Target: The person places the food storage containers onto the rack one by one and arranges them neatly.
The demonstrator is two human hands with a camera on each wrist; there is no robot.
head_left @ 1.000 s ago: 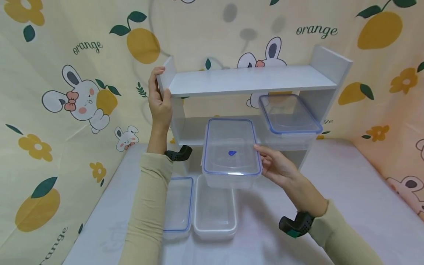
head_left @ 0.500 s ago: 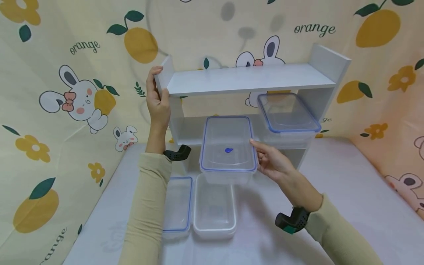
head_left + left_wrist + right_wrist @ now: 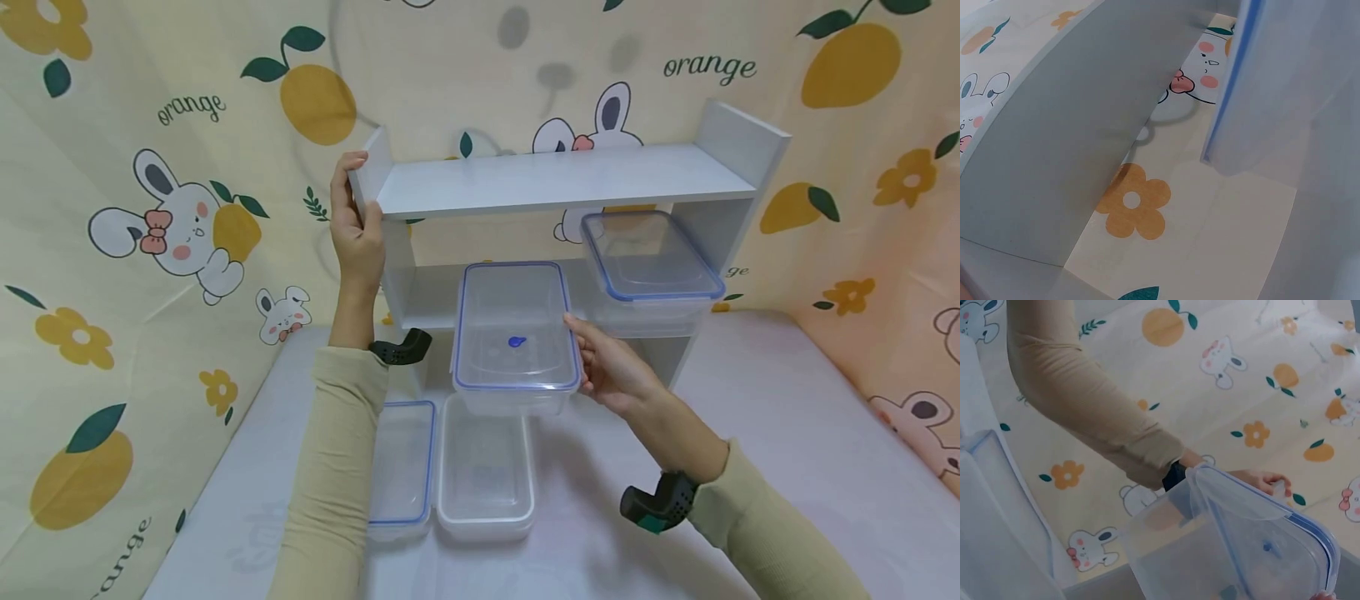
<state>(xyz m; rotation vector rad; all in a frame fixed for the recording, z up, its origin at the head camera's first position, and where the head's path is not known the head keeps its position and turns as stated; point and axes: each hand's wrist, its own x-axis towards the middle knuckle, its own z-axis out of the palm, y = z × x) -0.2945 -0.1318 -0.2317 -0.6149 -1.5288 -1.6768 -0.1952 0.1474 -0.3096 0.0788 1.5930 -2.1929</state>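
My left hand (image 3: pixel 360 242) grips the upper left side panel of a white shelf unit (image 3: pixel 570 179), thumb at the front edge. My right hand (image 3: pixel 618 367) holds a clear plastic food container (image 3: pixel 513 300) by its right side, thumb on the blue-edged lid. In the head view this container hovers before the middle shelf, left of centre, its far end close to the shelf. The right wrist view shows its clear wall and the lid with a blue valve (image 3: pixel 1267 547). Most of the right hand is hidden in that view.
Another blue-rimmed container (image 3: pixel 652 254) sits on the right of the middle shelf, jutting forward. On the white table (image 3: pixel 765 467) stand a blue-lidded container (image 3: pixel 405 467), partly behind the left sleeve, and a white-rimmed container (image 3: pixel 487 467) beside it. Patterned cloth surrounds everything.
My right hand has moved the container slightly left and toward the shelf, then almost stopped. The left hand keeps its grip on the side panel.
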